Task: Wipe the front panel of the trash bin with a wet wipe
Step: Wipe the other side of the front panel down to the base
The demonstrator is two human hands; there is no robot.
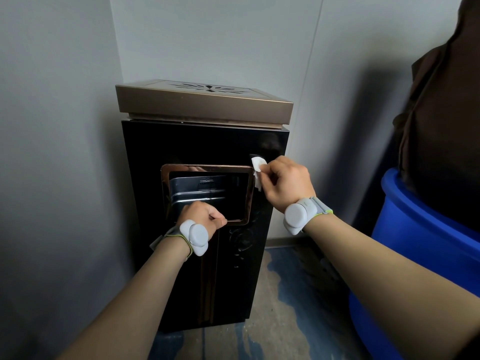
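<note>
Right hand (284, 187) pinches a white wet wipe (257, 169) between thumb and fingers, pressing it on the black front panel (197, 146) of the trash bin (205, 193), just off the 2 o'clock corner of the copper-framed opening (207, 194). Wipe is crumpled; its lower fold hangs along the frame's right edge, the rest hidden behind the fingers. Left hand (201, 216) is clenched on the opening's lower rim at 6 o'clock, fingers curled inside and out of sight. Inner metal liner (197, 189) shows only partly through the opening. Panel is glossy and dark; faint ornament at 4 o'clock of the opening is hard to make out. Bronze lid (202, 103) with slotted top sits above at 12 o'clock. Both wrists carry grey banded devices (298, 214). At 3 o'clock, a blue barrel (405, 229) is cut off by the frame edge, with a dark brown bag (441, 113) in it. Grey walls (57, 126) behind; floor (285, 307) blotchy blue and grey.
</note>
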